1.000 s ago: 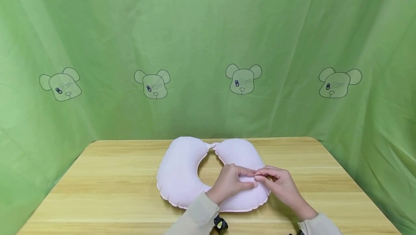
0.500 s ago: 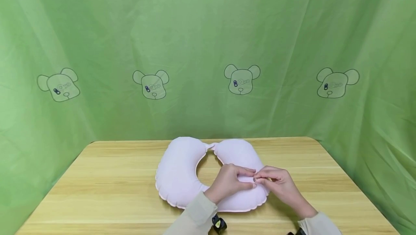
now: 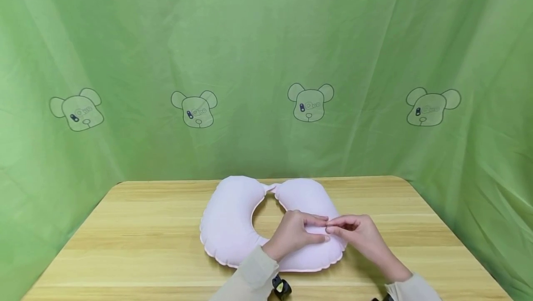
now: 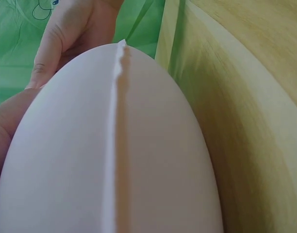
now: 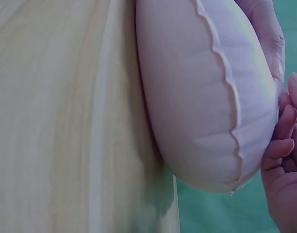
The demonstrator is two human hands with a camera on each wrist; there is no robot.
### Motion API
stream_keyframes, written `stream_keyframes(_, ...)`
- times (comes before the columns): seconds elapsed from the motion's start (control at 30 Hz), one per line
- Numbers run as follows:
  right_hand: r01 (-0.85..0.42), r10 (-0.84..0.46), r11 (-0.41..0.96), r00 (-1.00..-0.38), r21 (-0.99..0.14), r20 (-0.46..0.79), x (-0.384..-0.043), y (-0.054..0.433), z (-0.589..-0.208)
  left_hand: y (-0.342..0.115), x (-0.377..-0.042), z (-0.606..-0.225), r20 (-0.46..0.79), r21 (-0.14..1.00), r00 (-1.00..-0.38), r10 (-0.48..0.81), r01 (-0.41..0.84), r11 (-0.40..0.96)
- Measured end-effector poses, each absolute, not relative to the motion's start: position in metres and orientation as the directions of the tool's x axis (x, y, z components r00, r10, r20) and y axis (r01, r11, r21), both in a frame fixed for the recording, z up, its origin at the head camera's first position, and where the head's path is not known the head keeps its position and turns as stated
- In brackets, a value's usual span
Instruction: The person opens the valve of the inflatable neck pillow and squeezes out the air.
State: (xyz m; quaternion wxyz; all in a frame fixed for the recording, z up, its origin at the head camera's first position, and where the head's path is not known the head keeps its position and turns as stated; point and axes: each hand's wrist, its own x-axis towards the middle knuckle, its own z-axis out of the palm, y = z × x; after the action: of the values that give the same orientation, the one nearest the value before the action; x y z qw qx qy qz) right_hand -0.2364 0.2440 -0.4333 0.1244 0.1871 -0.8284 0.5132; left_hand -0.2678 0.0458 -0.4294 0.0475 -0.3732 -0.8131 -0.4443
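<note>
A pale pink, inflated U-shaped neck pillow (image 3: 231, 222) lies on the wooden table, its two ends pointing away and joined by a small strap (image 3: 270, 187). My left hand (image 3: 292, 235) rests on its right arm, thumb and forefinger spread fairly straight against the fabric. Right beside those fingertips, my right hand (image 3: 364, 236) pinches a small translucent valve (image 5: 281, 88) between thumb and forefinger. Most of the valve is hidden by the fingers. In the left wrist view the pillow's seamed edge (image 4: 118, 145) fills the middle, and my right hand shows beyond it.
The wooden table (image 3: 145, 231) extends around the pillow on every side. Green fabric (image 3: 250, 37) printed with bear heads hangs behind and at both sides. A black wrist strap (image 3: 281, 287) shows by my left sleeve.
The pillow and my left hand stay in place. My right hand has shifted slightly to the right, its fingers changing their angle at the valve.
</note>
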Motion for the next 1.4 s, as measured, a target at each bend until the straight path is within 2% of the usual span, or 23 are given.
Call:
stream_keyframes(0.17,-0.369,-0.157,0.423,-0.929,-0.827,0.335,-0.235,0.243,-0.433,0.045,-0.269,-0.431,0.391,0.704,-0.731,0.559,0.629,0.33)
stream_keyframes(0.37,-0.386,-0.115,0.413,-0.92,-0.825,0.374,-0.232,0.238,-0.437,0.046,-0.269,-0.432,0.371,0.736,-0.751,0.546,0.596,0.32)
stream_keyframes(0.7,-0.373,0.049,0.397,-0.904,-0.838,0.426,-0.23,0.229,-0.445,0.047,-0.267,-0.431,0.362,0.75,-0.763,0.536,0.58,0.318)
stream_keyframes(1.07,-0.476,-0.041,0.276,-0.874,-0.835,0.484,-0.232,0.232,-0.446,0.045,-0.269,-0.43,0.362,0.739,-0.762,0.537,0.586,0.334)
stream_keyframes(1.4,-0.525,-0.087,0.219,-0.85,-0.823,0.519,-0.235,0.233,-0.451,0.045,-0.269,-0.433,0.373,0.738,-0.781,0.501,0.577,0.35)
